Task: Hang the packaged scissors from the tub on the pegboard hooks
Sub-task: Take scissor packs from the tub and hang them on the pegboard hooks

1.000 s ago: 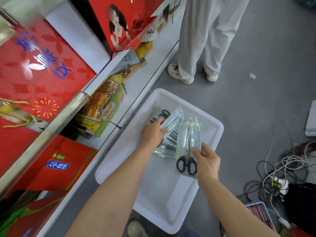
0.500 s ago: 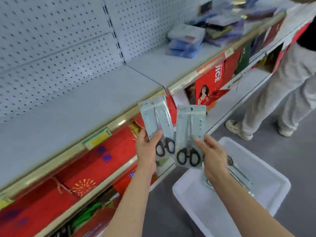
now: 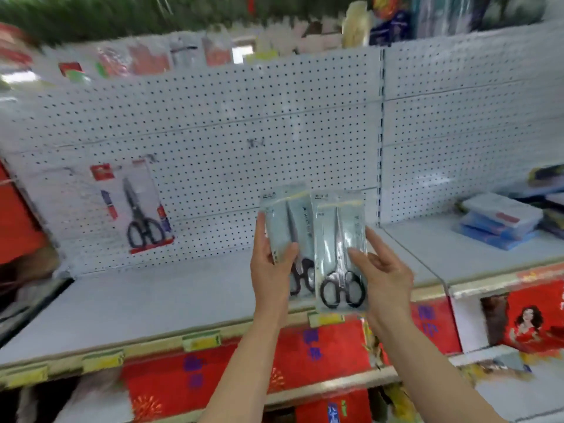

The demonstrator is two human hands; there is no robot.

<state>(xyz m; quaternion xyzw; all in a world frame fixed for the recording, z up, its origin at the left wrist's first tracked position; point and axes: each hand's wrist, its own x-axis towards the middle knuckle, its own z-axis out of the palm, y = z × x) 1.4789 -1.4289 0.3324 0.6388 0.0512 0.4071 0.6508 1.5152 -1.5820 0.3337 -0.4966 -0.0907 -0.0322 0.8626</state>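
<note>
Left hand [image 3: 271,270] pinching one pack [image 3: 285,227], right hand [image 3: 384,276] pinching another [image 3: 340,239], both raised below the hook [image 3: 255,144] (blurred). Risk: missing the hang-hole, dropping a pack.

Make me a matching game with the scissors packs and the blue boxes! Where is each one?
Things:
1. pale pack in the left hand
2. pale pack in the right hand
3. red-trimmed scissors pack
4. blue boxes

Places:
A. stacked on the shelf at far right
B. hanging on the pegboard, left side
C. held in front, overlapping the other pale pack
D. held partly behind the other pale pack

Pairs: 1-D, 2-C, 3-B, 4-A
</note>
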